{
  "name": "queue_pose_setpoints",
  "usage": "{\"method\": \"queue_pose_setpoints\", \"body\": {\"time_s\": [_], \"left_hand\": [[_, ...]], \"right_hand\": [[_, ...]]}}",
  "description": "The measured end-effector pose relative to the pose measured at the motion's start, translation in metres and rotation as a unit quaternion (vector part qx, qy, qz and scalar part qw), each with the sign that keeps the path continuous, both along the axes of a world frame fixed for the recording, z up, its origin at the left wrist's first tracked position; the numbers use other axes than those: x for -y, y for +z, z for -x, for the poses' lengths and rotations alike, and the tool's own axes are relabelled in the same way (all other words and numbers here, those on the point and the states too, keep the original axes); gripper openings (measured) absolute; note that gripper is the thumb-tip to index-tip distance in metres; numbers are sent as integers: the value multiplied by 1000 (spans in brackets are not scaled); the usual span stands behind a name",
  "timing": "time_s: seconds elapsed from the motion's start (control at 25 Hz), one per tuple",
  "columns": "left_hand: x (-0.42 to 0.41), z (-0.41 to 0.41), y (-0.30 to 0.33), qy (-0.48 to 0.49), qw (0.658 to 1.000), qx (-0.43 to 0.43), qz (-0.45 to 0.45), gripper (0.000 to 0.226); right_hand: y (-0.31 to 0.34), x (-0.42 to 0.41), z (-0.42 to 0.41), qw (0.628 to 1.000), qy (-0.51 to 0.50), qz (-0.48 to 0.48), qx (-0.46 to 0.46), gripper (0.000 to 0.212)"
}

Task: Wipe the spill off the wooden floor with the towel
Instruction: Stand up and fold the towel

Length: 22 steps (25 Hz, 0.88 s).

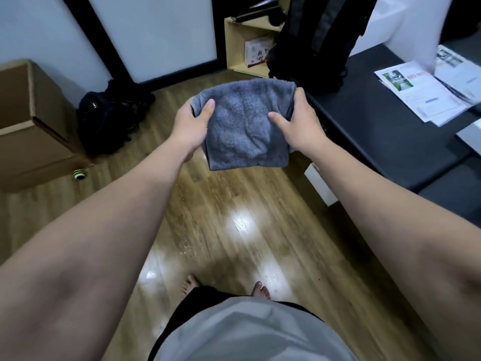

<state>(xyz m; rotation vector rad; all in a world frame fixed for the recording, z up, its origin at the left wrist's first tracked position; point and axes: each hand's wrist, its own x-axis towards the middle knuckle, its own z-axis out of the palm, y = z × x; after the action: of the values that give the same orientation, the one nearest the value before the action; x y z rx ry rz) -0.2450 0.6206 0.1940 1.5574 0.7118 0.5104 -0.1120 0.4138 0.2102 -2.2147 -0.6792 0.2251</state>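
A glossy wooden floor [208, 204] fills a small room, bounded by pale wall panels in black frames at the top and a dark counter [377, 131] along the right. A cardboard box [31, 126] stands against the left edge, with a black bag [109, 118] slumped just beside it on the boards, while a tall black backpack [317, 40] rises at the counter's far end in front of a low wooden shelf [242, 37]. Printed papers [426, 92] lie spread on the counter. A person stands barefoot at mid-floor, both arms stretched forward, holding a folded grey towel [244, 126] in the air above the boards, well clear of them. The left hand [192, 123] has its grip closed on the towel's left edge, thumb lying across the top face; the right hand [299, 123] grips the right edge the same way. A small yellow-and-black striped ball [79, 174] rests on the floor by the box. Bright patches shine on the planks ahead of the feet, though whether these are spilled liquid or only lamp glare cannot be told. The step in hand looks like readying the towel, with no wiping begun. The next move likely calls for crouching, lowering the cloth flat onto the wet patch and pressing it across the boards.
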Motion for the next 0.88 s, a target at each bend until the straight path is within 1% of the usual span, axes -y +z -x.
{"method": "queue_pose_setpoints", "body": {"time_s": [0.04, 0.12, 0.2, 0.24, 0.4, 0.48, 0.72, 0.88], "left_hand": [[11, -6, 0, -8, 1000, -6, -9, 8], [26, -19, 3, -20, 999, -12, -25, 6], [28, -29, 6, -34, 999, -14, -15, 4], [27, -35, 7, -46, 999, -20, -6, 7], [14, -73, 6, -101, 994, -46, 5, 40], [5, -98, -2, -111, 992, -56, 10, 45], [-16, -196, -17, -115, 991, -59, 39, 39], [-27, -250, -30, -145, 985, -84, 47, 38]], "right_hand": [[1, 10, -7, 1000, -4, -3, 1, 43], [2, 24, -20, 1000, -5, -11, -2, 42], [3, 28, -30, 1000, -9, -18, -9, 40], [3, 29, -35, 1000, -13, -24, -12, 39], [-4, 29, -63, 998, -31, -43, -28, 37], [-9, 26, -82, 998, -42, -37, -32, 35], [-16, 6, -155, 996, -77, -20, -50, 33], [-27, 3, -188, 992, -111, -15, -66, 34]]}}
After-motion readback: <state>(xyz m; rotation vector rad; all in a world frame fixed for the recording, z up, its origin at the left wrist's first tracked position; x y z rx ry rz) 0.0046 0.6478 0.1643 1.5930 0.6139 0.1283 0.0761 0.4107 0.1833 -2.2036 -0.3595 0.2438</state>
